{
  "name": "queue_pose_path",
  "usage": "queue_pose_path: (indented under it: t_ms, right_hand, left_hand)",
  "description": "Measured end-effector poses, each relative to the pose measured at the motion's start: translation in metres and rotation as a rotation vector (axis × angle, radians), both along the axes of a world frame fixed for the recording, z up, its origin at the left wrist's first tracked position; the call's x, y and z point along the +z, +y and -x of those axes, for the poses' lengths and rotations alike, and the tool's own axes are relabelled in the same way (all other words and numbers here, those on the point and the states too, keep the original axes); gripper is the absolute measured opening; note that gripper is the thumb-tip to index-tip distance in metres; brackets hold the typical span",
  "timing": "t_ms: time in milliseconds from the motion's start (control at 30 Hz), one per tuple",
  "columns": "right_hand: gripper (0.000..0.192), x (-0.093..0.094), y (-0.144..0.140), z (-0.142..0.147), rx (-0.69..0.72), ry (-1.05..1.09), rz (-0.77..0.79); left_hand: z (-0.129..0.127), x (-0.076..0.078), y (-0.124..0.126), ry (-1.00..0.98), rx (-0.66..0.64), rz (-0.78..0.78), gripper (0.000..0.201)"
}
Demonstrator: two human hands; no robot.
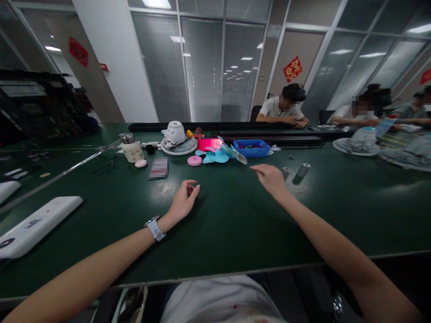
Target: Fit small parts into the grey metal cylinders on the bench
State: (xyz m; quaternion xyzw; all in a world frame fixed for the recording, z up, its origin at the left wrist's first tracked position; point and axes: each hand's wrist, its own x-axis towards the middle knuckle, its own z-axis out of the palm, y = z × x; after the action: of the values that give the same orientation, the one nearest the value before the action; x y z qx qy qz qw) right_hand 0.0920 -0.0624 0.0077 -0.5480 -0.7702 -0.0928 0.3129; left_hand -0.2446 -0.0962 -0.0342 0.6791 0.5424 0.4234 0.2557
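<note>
Beyond both hands, blue fan blades (218,156) adjoin a blue tray (252,148).

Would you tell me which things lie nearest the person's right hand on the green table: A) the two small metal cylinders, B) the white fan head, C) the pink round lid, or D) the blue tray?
A: the right hand reaches out just beside the two small metal cylinders, which lie on the green table, while the other things sit farther back.

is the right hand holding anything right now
No, the right hand is open and empty over the green table, reaching toward a small metal cylinder beside it.
</note>
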Motion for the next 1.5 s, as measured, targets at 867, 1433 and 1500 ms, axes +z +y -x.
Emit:
queue_pose_path:
  t_ms: [867, 1433, 1500]
  right_hand:
    - [0.026, 0.02, 0.014, -0.092, -0.625, 0.061, 0.207]
    - [0.04, 0.002, 0.009, -0.03, -0.226, 0.291, 0.213]
    - [0.042, -0.002, -0.008, 0.015, 0.039, 0.355, 0.257]
  left_hand:
    - [0.001, 0.002, -0.003, -0.003, -0.029, 0.027, 0.045]
    - [-0.007, 0.014, -0.011, 0.008, -0.185, -0.023, 0.04]
    - [-0.012, 0.017, -0.016, 0.022, -0.255, -0.062, 0.041]
